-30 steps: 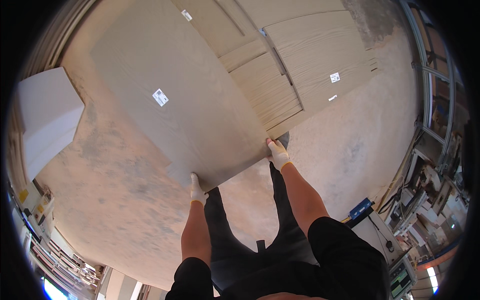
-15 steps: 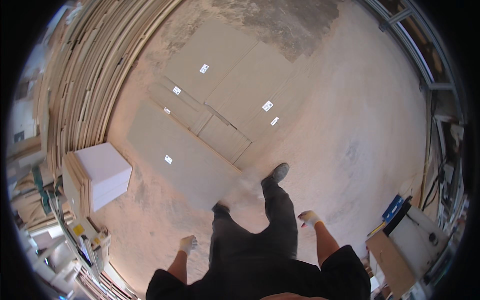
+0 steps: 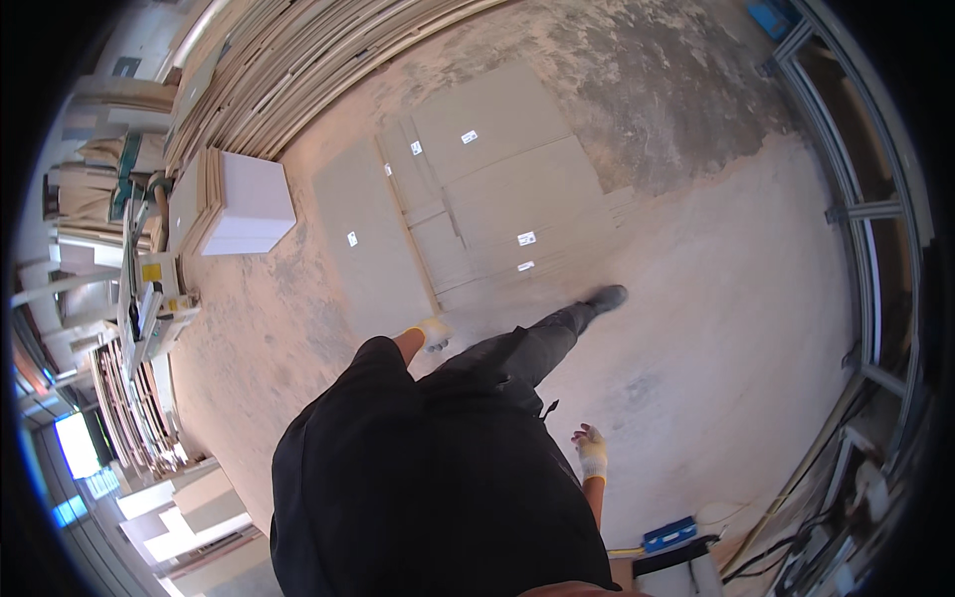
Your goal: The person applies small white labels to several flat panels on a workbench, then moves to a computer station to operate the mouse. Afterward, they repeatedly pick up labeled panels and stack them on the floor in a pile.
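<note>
Panel point(image 3: 370, 261) lying flat, frame's upper left-centre, long axis running nearly up-down — nearer left hand point(image 3: 430, 334), loosely curled, than right hand point(image 3: 591, 453), half spread — nothing visibly held.

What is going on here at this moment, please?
A person in dark clothes is beside greyish-brown panels lying flat on the floor. The gloved left hand and gloved right hand hang apart, neither visibly holding anything. Many long boards are gathered at the upper left.
</note>
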The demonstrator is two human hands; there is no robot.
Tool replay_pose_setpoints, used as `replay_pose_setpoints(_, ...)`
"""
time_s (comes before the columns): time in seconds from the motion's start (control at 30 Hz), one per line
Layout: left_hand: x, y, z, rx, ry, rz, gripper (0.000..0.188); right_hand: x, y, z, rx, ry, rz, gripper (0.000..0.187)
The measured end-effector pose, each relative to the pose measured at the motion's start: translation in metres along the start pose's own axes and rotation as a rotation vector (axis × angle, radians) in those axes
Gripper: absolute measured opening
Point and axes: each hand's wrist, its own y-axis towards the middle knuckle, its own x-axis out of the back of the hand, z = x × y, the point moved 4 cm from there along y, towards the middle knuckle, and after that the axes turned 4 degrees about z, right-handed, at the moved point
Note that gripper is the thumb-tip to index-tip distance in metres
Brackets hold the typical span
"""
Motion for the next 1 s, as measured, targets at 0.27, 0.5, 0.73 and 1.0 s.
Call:
replay_pose_setpoints(0.27, -0.064, 0.038, -0.264, 0.043, 0.141, 0.048, 0.046, 0.279, -0.003, 0.099, -0.148, -0.082, -0.139, 0.053)
replay_pose_setpoints(0.5, -0.083, 0.013, -0.371, -0.089, -0.426, -0.090, 0.049, 0.436, 0.019, 0.223, -0.219, -0.291, -0.134, 0.053)
replay_pose_setpoints(0.73, -0.146, -0.012, -0.382, 0.134, -0.836, -0.196, 0.045, 0.509, 0.096, 0.379, 0.112, -0.440, 0.059, 0.055)
replay_pose_setpoints(1.0, -0.259, 0.003, -0.474, 0.089, -0.887, -0.071, 0.040, 0.508, 0.122, 0.548, 0.356, -0.971, 0.267, 0.051)
